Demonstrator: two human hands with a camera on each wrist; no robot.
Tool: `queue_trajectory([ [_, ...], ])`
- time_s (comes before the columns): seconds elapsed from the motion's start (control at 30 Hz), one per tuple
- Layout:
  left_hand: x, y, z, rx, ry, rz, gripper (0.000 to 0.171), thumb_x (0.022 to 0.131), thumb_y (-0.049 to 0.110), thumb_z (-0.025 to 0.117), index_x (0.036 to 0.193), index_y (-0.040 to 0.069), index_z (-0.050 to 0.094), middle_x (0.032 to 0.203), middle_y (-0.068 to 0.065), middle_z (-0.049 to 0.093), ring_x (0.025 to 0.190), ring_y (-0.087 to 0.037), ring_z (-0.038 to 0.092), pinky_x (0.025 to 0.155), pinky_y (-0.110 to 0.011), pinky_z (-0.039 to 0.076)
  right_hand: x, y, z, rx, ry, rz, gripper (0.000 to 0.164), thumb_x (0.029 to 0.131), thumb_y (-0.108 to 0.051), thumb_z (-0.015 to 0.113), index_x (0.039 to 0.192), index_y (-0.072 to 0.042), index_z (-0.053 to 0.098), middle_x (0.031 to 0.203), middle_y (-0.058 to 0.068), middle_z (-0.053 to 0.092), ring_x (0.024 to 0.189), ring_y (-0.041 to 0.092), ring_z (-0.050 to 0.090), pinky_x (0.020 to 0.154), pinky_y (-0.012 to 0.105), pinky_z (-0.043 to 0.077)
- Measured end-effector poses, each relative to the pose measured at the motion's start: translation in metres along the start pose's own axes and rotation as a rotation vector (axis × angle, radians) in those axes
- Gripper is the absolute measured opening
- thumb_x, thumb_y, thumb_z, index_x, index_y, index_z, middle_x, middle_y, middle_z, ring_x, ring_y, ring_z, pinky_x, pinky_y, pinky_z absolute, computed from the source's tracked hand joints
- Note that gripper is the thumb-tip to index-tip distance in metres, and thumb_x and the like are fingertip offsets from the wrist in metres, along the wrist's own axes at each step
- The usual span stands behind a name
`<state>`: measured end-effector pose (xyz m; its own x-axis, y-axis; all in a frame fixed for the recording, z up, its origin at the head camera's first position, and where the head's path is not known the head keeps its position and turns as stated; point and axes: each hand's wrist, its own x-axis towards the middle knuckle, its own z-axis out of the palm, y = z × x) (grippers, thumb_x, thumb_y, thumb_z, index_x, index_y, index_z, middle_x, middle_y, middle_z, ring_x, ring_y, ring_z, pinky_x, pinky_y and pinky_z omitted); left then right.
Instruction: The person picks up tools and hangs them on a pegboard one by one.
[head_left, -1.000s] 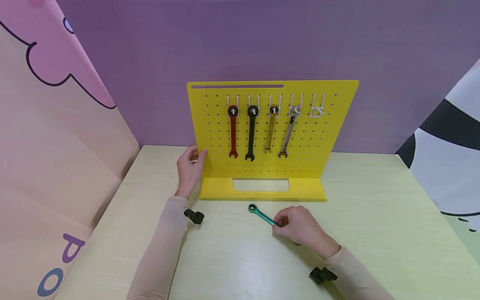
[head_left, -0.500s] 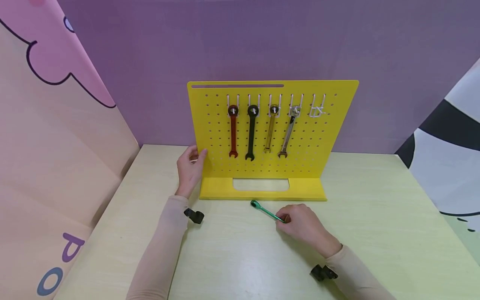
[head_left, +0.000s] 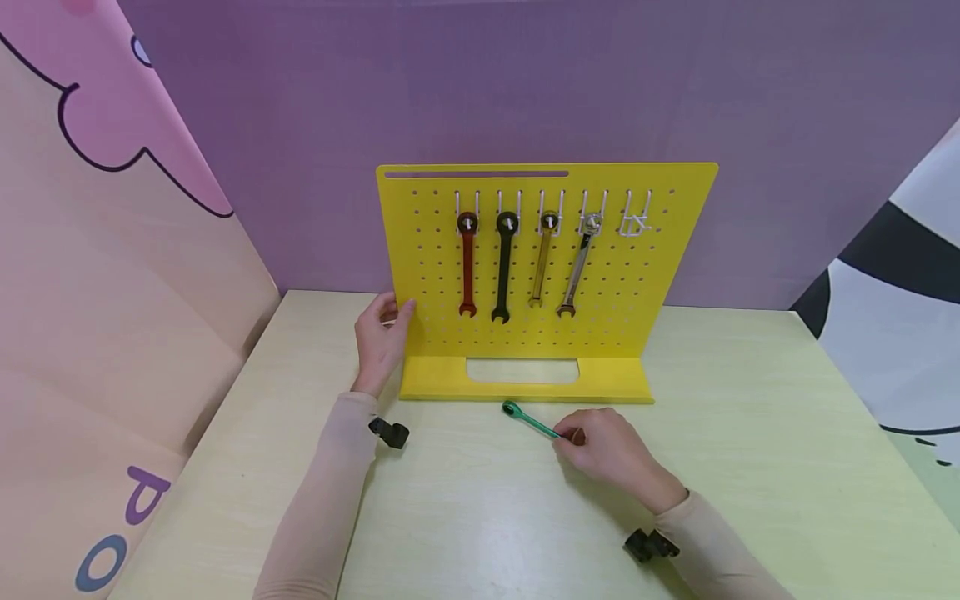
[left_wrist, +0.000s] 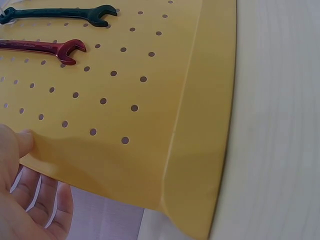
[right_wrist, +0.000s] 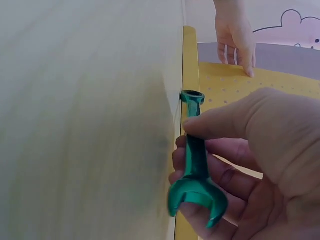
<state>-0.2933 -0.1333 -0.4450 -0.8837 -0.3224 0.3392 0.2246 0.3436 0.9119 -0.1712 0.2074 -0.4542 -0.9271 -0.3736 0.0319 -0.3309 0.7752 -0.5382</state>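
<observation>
My right hand (head_left: pixel 613 454) pinches a green combination wrench (head_left: pixel 532 422) between thumb and fingers, just in front of the yellow pegboard's (head_left: pixel 435 325) base. In the right wrist view the wrench's open end (right_wrist: pixel 197 197) faces the camera and its ring end points away. At the pegboard's left edge, my left hand (head_left: pixel 380 343) grips the panel, thumb on the front face and fingers behind. Hanging on the board's hooks from left to right are a red wrench (head_left: pixel 468 267), a black wrench (head_left: pixel 504 271), a gold wrench (head_left: pixel 541 267) and a silver wrench (head_left: pixel 577 271).
A white hook (head_left: pixel 635 222) at the board's right bears no wrench. The board stands upright on a pale wooden table (head_left: pixel 465 517). Behind it rises a purple backdrop (head_left: pixel 540 83), with printed panels on both sides.
My right hand has shifted slightly right and up with the green wrench, whose ring end has tilted and moved closer to the board's base. My left hand has stayed on the edge.
</observation>
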Motion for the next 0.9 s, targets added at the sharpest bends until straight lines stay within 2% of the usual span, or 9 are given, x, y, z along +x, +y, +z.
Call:
queue_trajectory([
  [0.3, -0.0008, -0.0011, 0.0, -0.007, -0.005, 0.002, 0.029, 0.104, 0.024, 0.072, 0.125, 0.003, 0.073, 0.108, -0.018, 0.072, 0.105, -0.033, 0.067, 0.091, -0.044, 0.057, -0.0011, 0.0045, -0.0022, 0.094, 0.011, -0.008, 0.01, 0.093, -0.006, 0.075, 0.099, -0.007, 0.083, 0.084, -0.001, 0.077, 0.066, 0.005, 0.061, 0.055, 0.022, 0.05],
  [0.5, -0.0009, -0.001, -0.0003, -0.009, -0.004, -0.011, 0.029, 0.104, 0.023, 0.072, 0.125, 0.004, 0.073, 0.11, -0.018, 0.072, 0.105, -0.032, 0.066, 0.093, -0.044, 0.057, 0.0002, 0.0031, -0.0042, 0.098, 0.023, 0.047, 0.011, 0.095, -0.01, 0.074, 0.103, -0.011, 0.082, 0.081, -0.004, 0.074, 0.062, 0.009, 0.055, 0.052, 0.022, 0.043],
  [0.73, -0.0009, 0.0004, -0.0007, -0.01, -0.001, -0.005, 0.027, 0.104, 0.023, 0.072, 0.124, 0.005, 0.073, 0.11, -0.018, 0.073, 0.104, -0.032, 0.067, 0.092, -0.044, 0.057, 0.0018, 0.0038, -0.0044, 0.085, 0.127, 0.046, 0.012, 0.097, -0.014, 0.075, 0.107, -0.011, 0.082, 0.095, 0.001, 0.077, 0.06, 0.01, 0.045, 0.053, 0.023, 0.036],
  [0.9, -0.0007, 0.0005, -0.0006, -0.009, 0.001, 0.005, 0.028, 0.104, 0.023, 0.072, 0.124, 0.004, 0.073, 0.109, -0.018, 0.073, 0.104, -0.033, 0.068, 0.091, -0.044, 0.057, 0.0034, 0.0048, -0.0051, 0.146, 0.154, 0.094, 0.016, 0.101, -0.017, 0.072, 0.113, -0.009, 0.08, 0.095, 0.002, 0.077, 0.058, 0.011, 0.044, 0.05, 0.023, 0.033],
])
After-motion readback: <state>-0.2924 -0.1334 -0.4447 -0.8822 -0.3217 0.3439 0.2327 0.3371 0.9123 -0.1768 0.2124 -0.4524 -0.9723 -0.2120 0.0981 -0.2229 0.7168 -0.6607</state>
